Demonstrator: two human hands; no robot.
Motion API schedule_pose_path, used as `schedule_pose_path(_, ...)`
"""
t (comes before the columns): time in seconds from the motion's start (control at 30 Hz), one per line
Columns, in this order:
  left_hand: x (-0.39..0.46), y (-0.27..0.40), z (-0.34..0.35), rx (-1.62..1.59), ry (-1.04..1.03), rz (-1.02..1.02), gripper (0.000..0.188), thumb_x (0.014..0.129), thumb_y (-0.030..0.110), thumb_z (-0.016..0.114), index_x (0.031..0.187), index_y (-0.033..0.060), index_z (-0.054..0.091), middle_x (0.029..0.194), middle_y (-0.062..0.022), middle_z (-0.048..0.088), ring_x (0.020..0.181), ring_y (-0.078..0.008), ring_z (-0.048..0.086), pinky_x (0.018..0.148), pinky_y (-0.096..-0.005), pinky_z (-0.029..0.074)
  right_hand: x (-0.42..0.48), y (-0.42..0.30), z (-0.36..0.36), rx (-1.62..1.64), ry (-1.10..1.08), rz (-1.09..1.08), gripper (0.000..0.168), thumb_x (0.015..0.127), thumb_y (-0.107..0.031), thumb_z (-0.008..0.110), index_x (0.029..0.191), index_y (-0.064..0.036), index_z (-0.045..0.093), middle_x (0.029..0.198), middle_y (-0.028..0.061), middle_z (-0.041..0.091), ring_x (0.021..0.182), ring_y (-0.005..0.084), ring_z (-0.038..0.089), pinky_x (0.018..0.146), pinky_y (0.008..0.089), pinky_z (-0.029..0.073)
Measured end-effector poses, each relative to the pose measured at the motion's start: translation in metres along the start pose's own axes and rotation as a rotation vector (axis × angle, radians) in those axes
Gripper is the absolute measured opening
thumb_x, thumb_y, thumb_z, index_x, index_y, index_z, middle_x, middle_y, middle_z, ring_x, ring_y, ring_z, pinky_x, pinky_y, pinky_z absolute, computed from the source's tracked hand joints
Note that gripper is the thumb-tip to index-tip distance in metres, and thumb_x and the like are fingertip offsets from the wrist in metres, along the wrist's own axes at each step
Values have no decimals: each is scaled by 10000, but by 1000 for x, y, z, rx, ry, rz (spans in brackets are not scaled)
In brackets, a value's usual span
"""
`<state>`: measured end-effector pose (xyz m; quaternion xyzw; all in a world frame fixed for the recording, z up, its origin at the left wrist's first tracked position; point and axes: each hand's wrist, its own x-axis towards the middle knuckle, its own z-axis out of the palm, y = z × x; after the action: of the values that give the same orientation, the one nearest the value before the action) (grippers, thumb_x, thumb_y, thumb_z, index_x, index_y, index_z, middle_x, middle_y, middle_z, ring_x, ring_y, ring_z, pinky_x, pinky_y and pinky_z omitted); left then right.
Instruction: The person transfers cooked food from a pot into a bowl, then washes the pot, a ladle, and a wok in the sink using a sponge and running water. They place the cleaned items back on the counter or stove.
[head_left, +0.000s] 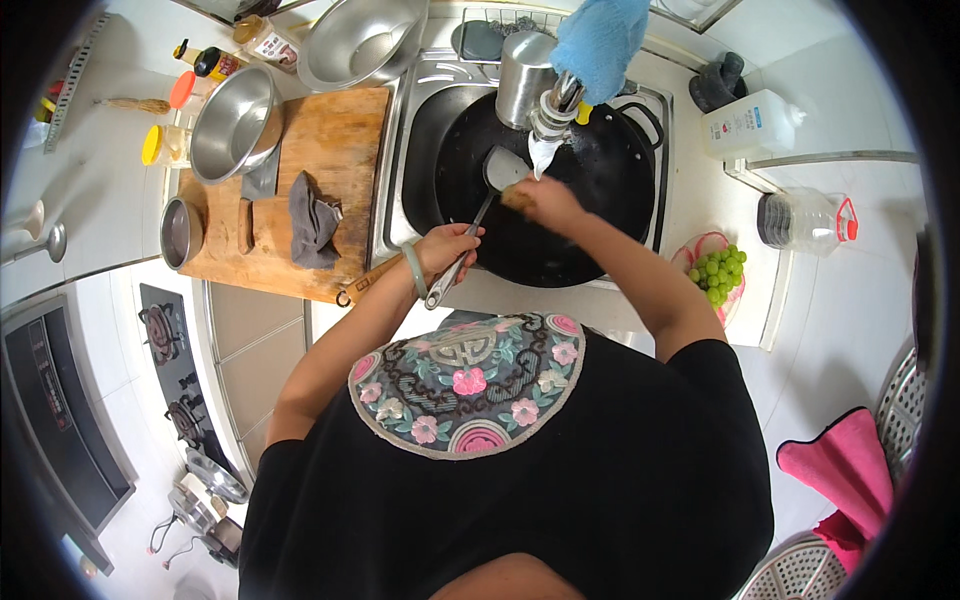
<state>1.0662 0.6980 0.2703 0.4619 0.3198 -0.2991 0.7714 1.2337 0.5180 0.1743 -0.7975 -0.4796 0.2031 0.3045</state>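
Note:
My left hand (448, 251), with a pale bangle at its wrist, grips the handle of a metal spatula (505, 168). The spatula's broad blade points up and away over a large black wok (570, 251), which rests in the steel sink (397, 187). My right hand (551, 204) is blurred and holds a brownish scrubber (517, 196) close to the blade, just below the faucet (553, 120). Whether the scrubber touches the spatula cannot be told. White stuff, water or a cloth, hangs at the faucet's mouth. A wooden handle with a ring lies under my left forearm.
Left of the sink, a wooden cutting board (330, 135) bears a cleaver (260, 176), a grey cloth (313, 223) and metal bowls (236, 124). A steel canister (523, 75) stands behind the wok. Green grapes (718, 274) and a white jug (750, 126) are at the right.

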Motion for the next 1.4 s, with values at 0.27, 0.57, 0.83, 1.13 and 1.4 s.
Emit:
schedule_pose_path(0.27, -18, 7, -2, -41, -11, -74, 297, 895, 159, 460, 1170, 52, 435, 581, -19, 484, 386, -127, 452, 349, -239, 358, 25, 24, -19, -307, 212, 228, 172, 776, -226, 569, 928, -155, 605, 950, 111, 532, 873, 304, 565, 750, 398, 484)
schedule_pose_path(0.57, -21, 3, 16, -92, -7, -121, 273, 893, 146, 456, 1154, 73, 434, 587, -16, 470, 406, -132, 437, 362, -247, 326, 39, 12, 21, -128, 141, 590, 155, 805, -145, 501, 949, -113, 549, 912, 123, 566, 887, 333, 577, 762, 428, 484)
schedule_pose_path(0.83, -28, -3, 18, -77, -34, -81, 316, 886, 127, 464, 1194, 76, 415, 610, -19, 473, 430, -118, 440, 385, -233, 343, 31, 22, -9, -451, 15, 419, 208, 800, -187, 525, 989, -115, 574, 1017, 121, 539, 947, 315, 561, 750, 417, 489)
schedule_pose_path(1.13, -49, -2, 13, 253, 88, 23, 502, 842, 78, 443, 1333, 117, 343, 595, -3, 441, 371, -74, 404, 323, -216, 353, 33, -28, -29, -117, 311, 11, 279, 683, -94, 617, 958, -123, 575, 967, 112, 522, 918, 317, 537, 769, 410, 465)
schedule_pose_path(1.4, -62, 8, 12, 1405, 562, 307, 427, 890, 262, 419, 1291, 117, 398, 909, -198, 616, 883, -371, 582, 784, -432, 459, 28, 37, -37, -240, 129, 382, 238, 773, -196, 579, 1008, -167, 593, 1028, 133, 508, 942, 339, 539, 809, 421, 456)
